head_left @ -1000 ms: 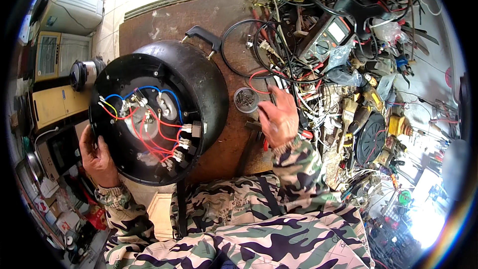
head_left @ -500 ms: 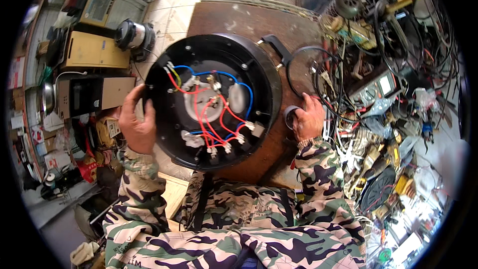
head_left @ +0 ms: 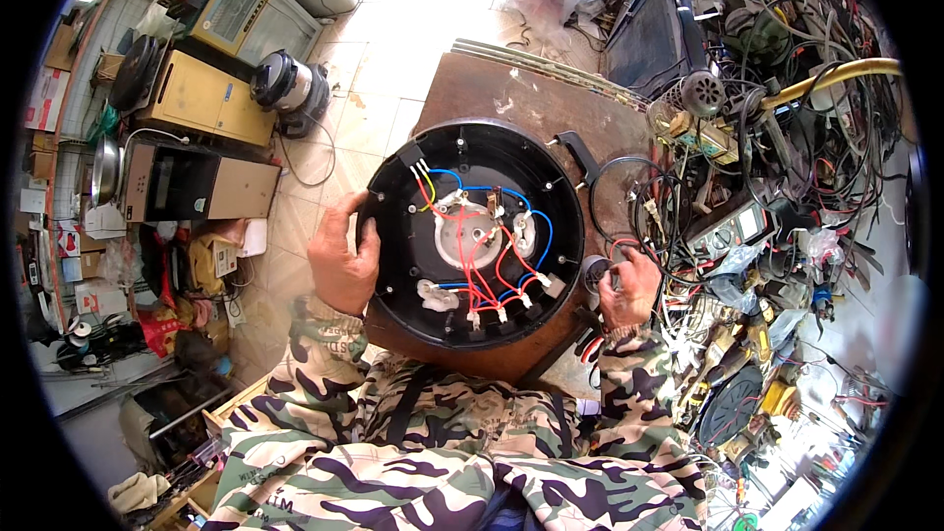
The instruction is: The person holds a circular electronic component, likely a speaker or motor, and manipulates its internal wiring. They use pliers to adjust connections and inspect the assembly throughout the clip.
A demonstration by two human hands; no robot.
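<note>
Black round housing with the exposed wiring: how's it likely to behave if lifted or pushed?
The housing looks rigid, its rim an even circle, so it would probably move as one piece. Its thin, slack wires look floppy and could sway or snag. The one visible handle sits off to one side, so lifting by that alone would likely tilt it.

Glare bleaches the floor (head_left: pixel 398 25) while edges bend.

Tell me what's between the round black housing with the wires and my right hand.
In the head view, a small round container lies between the round black housing and your right hand.
</note>
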